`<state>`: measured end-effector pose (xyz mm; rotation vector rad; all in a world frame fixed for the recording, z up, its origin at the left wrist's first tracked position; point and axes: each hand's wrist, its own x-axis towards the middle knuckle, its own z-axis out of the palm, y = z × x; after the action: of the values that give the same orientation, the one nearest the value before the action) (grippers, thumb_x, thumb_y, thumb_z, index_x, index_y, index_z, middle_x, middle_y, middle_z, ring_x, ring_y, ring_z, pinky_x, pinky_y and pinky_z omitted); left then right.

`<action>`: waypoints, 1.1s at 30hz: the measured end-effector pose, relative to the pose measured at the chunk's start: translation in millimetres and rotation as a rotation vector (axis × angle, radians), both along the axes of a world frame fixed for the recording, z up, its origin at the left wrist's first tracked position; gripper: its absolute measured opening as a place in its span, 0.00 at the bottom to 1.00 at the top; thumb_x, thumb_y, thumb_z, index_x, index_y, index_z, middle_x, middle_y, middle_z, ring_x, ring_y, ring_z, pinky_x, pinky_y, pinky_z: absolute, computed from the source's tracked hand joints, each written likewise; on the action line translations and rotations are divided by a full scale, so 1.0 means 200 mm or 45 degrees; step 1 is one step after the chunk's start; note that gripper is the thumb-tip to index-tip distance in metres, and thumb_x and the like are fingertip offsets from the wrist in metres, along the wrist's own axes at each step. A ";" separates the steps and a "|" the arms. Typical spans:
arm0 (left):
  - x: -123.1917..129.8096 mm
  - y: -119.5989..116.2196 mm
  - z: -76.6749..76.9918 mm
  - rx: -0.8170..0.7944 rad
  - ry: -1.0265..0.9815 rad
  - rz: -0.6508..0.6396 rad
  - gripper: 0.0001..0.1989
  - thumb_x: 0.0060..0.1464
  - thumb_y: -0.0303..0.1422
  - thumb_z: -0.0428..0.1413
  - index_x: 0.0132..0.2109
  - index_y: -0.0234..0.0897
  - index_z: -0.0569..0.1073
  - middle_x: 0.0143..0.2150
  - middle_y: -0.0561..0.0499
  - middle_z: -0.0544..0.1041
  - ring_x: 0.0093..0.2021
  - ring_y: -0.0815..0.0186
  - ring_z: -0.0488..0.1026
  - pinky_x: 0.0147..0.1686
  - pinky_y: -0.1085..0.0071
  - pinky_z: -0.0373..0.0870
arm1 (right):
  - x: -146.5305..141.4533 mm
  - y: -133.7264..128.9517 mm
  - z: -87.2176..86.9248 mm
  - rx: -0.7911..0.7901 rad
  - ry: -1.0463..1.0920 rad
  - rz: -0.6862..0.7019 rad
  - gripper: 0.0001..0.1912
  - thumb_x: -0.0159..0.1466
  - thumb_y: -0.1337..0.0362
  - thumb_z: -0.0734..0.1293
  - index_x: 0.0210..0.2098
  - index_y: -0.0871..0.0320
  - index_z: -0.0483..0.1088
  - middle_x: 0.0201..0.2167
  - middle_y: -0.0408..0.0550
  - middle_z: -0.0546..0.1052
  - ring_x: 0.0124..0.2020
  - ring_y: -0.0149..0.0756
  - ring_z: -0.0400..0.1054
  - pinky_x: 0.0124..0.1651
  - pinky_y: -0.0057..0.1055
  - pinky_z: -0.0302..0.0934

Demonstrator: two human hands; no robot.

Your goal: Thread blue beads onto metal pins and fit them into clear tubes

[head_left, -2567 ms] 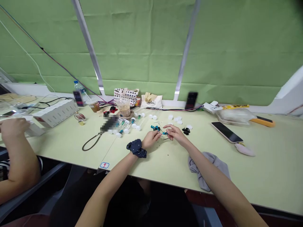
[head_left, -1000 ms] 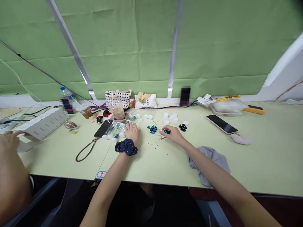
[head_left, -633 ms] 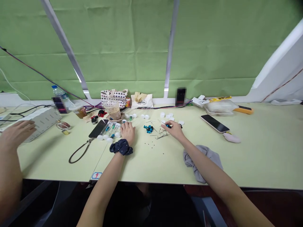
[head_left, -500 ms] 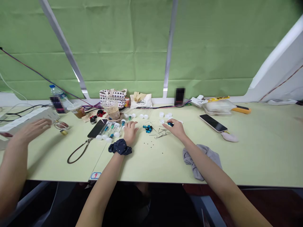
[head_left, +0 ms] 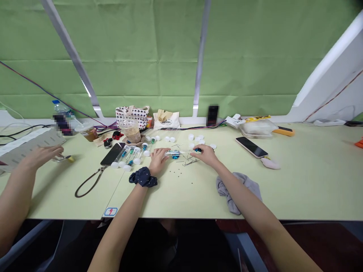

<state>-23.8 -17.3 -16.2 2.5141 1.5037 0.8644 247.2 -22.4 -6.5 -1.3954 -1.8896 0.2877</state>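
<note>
A clear glass tube [head_left: 181, 152] lies level between my hands, and my left hand [head_left: 159, 160] pinches its left end. My right hand [head_left: 205, 155] pinches a small blue metal piece [head_left: 198, 150] at the tube's right end. A navy dotted scrunchie [head_left: 143, 177] circles my left wrist. Just below the tube sits a small heap of blue parts [head_left: 176, 156], partly hidden by it. Thin metal pins [head_left: 190, 162] lie near my right hand. Several capped glass tubes [head_left: 128, 156] lie left of my left hand.
White caps [head_left: 198, 140] lie beyond my hands, beside black parts partly hidden by my right hand. A phone [head_left: 112, 153] and a cup [head_left: 130, 130] stand left, another phone [head_left: 251, 146] right. A co-worker's hand [head_left: 42, 156] reaches at far left. A grey cloth [head_left: 235, 190] lies near the table's front edge [head_left: 181, 218].
My left hand has moved from the table beside the tubes onto the clear tube's left end. The tube now spans both hands. The view has drifted, and the co-worker's hand has shifted right.
</note>
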 end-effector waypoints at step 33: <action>0.04 -0.02 -0.02 -0.102 -0.159 -0.056 0.17 0.59 0.40 0.46 0.53 0.46 0.67 0.50 0.49 0.71 0.49 0.58 0.61 0.46 0.63 0.54 | -0.12 -0.04 -0.03 -0.199 0.797 0.140 0.18 0.55 0.50 0.65 0.33 0.58 0.75 0.40 0.52 0.70 0.37 0.38 0.67 0.37 0.34 0.66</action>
<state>-14.9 -22.0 -20.6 2.3799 1.4108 0.9171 222.2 -29.5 -11.7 -1.1218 -1.4391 0.8367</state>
